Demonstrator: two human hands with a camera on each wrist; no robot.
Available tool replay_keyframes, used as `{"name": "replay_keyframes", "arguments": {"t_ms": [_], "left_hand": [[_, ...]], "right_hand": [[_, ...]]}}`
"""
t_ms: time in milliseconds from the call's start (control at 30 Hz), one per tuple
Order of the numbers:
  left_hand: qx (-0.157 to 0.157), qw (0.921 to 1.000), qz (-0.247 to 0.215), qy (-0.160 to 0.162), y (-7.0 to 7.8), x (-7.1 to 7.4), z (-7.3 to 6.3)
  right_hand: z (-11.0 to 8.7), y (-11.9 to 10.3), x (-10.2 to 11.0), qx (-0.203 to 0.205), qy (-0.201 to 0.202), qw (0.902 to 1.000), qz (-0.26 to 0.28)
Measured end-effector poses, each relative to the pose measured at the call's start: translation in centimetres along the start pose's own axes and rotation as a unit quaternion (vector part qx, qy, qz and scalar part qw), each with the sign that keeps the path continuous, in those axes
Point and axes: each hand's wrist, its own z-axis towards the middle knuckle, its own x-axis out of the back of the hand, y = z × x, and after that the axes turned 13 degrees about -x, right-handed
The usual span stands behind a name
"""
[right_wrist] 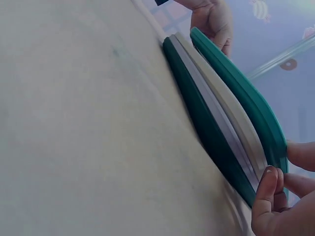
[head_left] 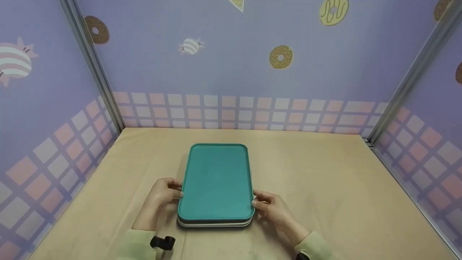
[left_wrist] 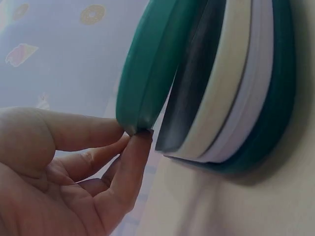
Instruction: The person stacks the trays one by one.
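A teal rectangular tray (head_left: 216, 180) with rounded corners lies over a stack of similar trays, held a little above it, with a gap showing in the left wrist view. Below it come a cream tray (left_wrist: 221, 88), a pale lilac tray (left_wrist: 252, 93) and a dark green tray (left_wrist: 281, 93) at the bottom. My left hand (head_left: 165, 192) pinches the top tray's left edge between thumb and fingers. On the opposite long edge, my right hand (head_left: 273, 211) pinches the same tray, thumb on top and fingertips beneath the rim.
A cream cloth (head_left: 310, 173) covers the table around the stack. Purple walls (head_left: 231, 72) with printed sweets and pink and white squares enclose the back and both sides. Metal posts (head_left: 95, 68) stand at the corners. A black band (head_left: 162, 242) sits at my left wrist.
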Motion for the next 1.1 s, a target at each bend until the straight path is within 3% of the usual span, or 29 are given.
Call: {"name": "replay_keyframes", "arguments": {"t_ms": [233, 667, 1100], "left_hand": [[0.014, 0.9997, 0.016, -0.014, 0.0, 0.0, -0.1], [0.013, 0.999, 0.038, -0.021, -0.1, -0.2, -0.1], [0.01, 0.9966, 0.062, -0.053, -0.4, 0.2, -0.2]], "right_hand": [[-0.1, 0.0, -0.4, 0.008, 0.019, 0.999, -0.039], [-0.5, 0.6, -0.9, 0.015, 0.058, 0.9943, -0.088], [0.1, 1.3, -0.6, 0.019, 0.048, 0.997, -0.056]]}}
